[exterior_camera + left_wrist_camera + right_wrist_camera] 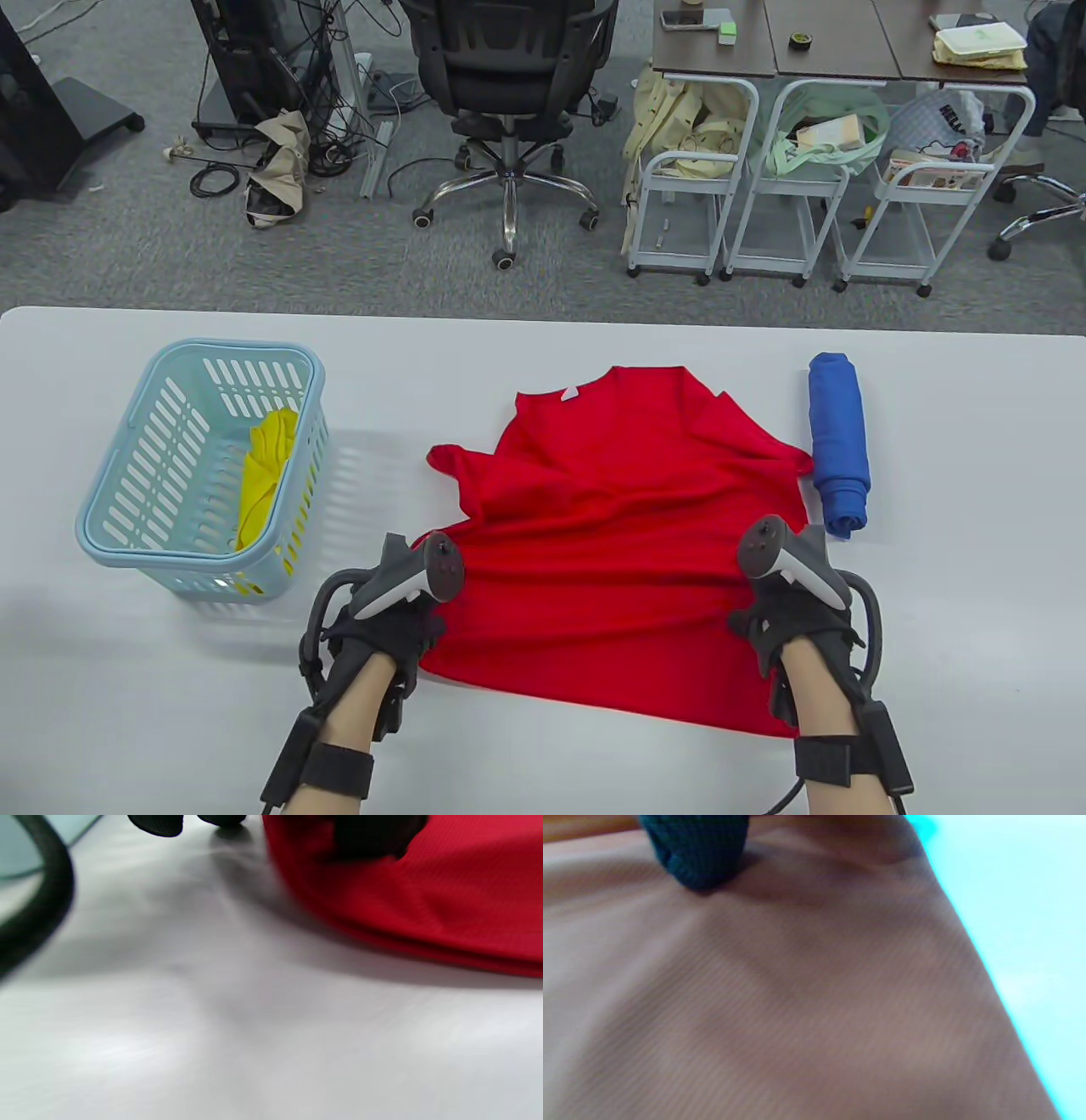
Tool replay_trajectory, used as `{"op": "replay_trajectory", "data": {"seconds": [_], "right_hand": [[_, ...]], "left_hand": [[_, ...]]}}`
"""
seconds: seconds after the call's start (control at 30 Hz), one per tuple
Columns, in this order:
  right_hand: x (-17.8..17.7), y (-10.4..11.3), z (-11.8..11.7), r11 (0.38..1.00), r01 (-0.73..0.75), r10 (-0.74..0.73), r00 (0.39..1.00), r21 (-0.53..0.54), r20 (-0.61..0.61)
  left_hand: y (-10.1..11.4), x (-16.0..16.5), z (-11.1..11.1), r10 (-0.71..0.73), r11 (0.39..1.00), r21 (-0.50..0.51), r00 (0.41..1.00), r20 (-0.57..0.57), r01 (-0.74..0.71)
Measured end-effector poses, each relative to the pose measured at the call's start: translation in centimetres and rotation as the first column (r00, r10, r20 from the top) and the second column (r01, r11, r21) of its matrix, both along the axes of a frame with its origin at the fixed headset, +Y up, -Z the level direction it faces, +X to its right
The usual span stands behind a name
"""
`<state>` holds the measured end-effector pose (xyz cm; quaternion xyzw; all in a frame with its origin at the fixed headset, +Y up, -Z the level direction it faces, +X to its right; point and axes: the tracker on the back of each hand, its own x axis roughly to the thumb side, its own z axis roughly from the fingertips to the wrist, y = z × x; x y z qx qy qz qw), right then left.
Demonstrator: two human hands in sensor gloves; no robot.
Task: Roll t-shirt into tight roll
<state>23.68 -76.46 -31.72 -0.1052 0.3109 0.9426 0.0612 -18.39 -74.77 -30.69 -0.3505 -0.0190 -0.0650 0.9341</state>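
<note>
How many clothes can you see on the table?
3: a red t-shirt spread under both hands, a rolled blue one beside it, and a yellow one in the basket. More could hide there.

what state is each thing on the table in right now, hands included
red t-shirt: spread out, wrinkled, not rolled yet
blue cloth roll: rolled up, lying beside the shirt
light blue plastic basket: upright, holding yellow cloth
left hand: on the shirt's left edge, grip unclear
right hand: on the shirt's right edge, grip unclear
</note>
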Motion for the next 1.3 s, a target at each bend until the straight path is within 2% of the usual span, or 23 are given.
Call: {"op": "replay_trajectory", "data": {"seconds": [0.03, 0.07, 0.1, 0.17, 0.23, 0.27, 0.37, 0.43, 0.47, 0.5, 0.53, 0.57, 0.7, 0.77, 0.83, 0.9, 0.93, 1.03, 1.07, 1.13, 1.17, 1.23, 1.3], "right_hand": [[0.1, -0.1, 0.0, 1.0, 0.024, -0.024, 1.0, -0.008, 0.006], [0.2, 0.0, 0.0, 1.0, 0.018, -0.018, 1.0, -0.008, 0.009], [0.2, 0.0, 0.0, 1.0, 0.017, -0.017, 1.0, -0.007, 0.007], [0.1, 0.0, 0.0, 1.0, 0.01, -0.01, 1.0, -0.006, 0.003], [0.1, 0.0, -0.1, 1.0, 0.004, -0.004, 1.0, -0.01, -0.002], [0.1, 0.1, 0.0, 1.0, -0.002, 0.002, 1.0, -0.005, 0.0], [0.2, 0.2, 0.2, 0.999, -0.03, 0.03, 0.999, -0.013, -0.015], [0.4, 0.1, 0.4, 1.0, -0.017, 0.017, 1.0, -0.013, -0.007], [0.4, 0.1, 0.4, 1.0, -0.012, 0.012, 1.0, -0.014, -0.005], [0.5, 0.1, 0.4, 1.0, -0.008, 0.008, 1.0, -0.015, -0.006], [0.5, 0.1, 0.4, 1.0, -0.007, 0.007, 1.0, -0.017, -0.007], [0.4, 0.1, 0.4, 1.0, -0.015, 0.015, 1.0, -0.017, -0.012], [0.1, 0.2, 0.5, 0.999, -0.028, 0.028, 0.999, -0.022, -0.026], [-0.5, 1.1, 0.8, 0.995, -0.099, 0.098, 0.994, -0.014, -0.051], [-1.0, 2.1, 0.9, 0.993, -0.116, 0.117, 0.992, 0.028, -0.044], [-1.7, 2.4, 1.1, 0.987, -0.148, 0.15, 0.989, 0.06, -0.016], [-2.2, 2.3, 1.1, 0.985, -0.157, 0.159, 0.987, 0.073, -0.031], [-3.5, 1.3, 0.8, 0.979, -0.177, 0.186, 0.978, 0.097, -0.09], [-3.8, 0.7, 0.7, 0.99, -0.122, 0.132, 0.98, 0.07, -0.149], [-4.0, -0.4, 0.6, 0.999, -0.048, 0.05, 0.985, 0.016, -0.167], [-4.2, -0.1, 0.8, 0.997, -0.074, 0.07, 0.987, -0.024, -0.146], [-4.4, 2.2, 1.0, 0.983, -0.154, 0.166, 0.977, 0.096, -0.136], [-4.4, 2.9, 1.4, 0.982, -0.137, 0.153, 0.98, 0.127, -0.126]], "left_hand": [[0.4, -0.5, 0.1, -0.027, 0.999, 0.032, 0.998, -0.061, 0.029], [1.1, -1.2, 0.3, -0.162, 0.985, 0.054, 0.985, -0.06, 0.165], [1.4, -1.6, 0.4, -0.183, 0.98, 0.071, 0.981, -0.06, 0.187], [1.6, -2.3, 0.4, 0.016, 0.998, 0.064, 0.997, -0.069, -0.011], [1.7, -1.7, 0.3, 0.158, 0.979, 0.125, 0.987, 0.014, -0.158], [1.5, -0.9, 0.3, 0.216, 0.964, 0.142, 0.974, 0.073, -0.224], [0.3, 0.9, 0.1, 0.302, 0.941, 0.121, 0.945, 0.125, -0.317], [-1.1, 0.8, -0.2, 0.182, 0.981, 0.048, 0.978, 0.099, -0.188], [-1.4, 0.4, -0.2, 0.106, 0.992, 0.054, 0.99, 0.097, -0.112], [-1.1, -0.4, -0.5, 0.1, 0.991, 0.078, 0.988, 0.118, -0.11], [-1.2, -0.9, -0.6, 0.147, 0.981, 0.118, 0.987, 0.065, -0.154], [-1.2, -1.5, -0.7, 0.131, 0.982, 0.141, 0.991, -0.03, -0.126], [-1.1, -1.3, -0.7, 0.086, 0.981, 0.171, 0.996, 0.013, -0.087], [0.7, -0.2, -0.3, 0.017, 0.981, 0.191, 0.998, 0.053, -0.026], [2.4, 0.5, 0.2, 0.021, 0.946, 0.319, 0.997, 0.079, -0.046], [2.6, 0.9, 0.5, 0.061, 0.927, 0.363, 0.991, 0.116, -0.1], [2.2, 1.1, 0.4, 0.087, 0.927, 0.353, 0.988, 0.126, -0.127], [0.0, 1.5, 0.0, 0.152, 0.955, 0.232, 0.976, 0.158, -0.187], [-0.7, 1.7, -0.1, 0.162, 0.963, 0.194, 0.975, 0.149, -0.19], [0.3, 1.9, -0.1, 0.128, 0.956, 0.24, 0.978, 0.167, -0.166], [1.4, 1.9, -0.1, 0.116, 0.938, 0.305, 0.977, 0.177, -0.167], [2.2, 1.5, 0.1, 0.167, 0.917, 0.331, 0.968, 0.187, -0.223], [2.5, 0.4, 0.1, 0.26, 0.865, 0.403, 0.954, 0.152, -0.3]]}}
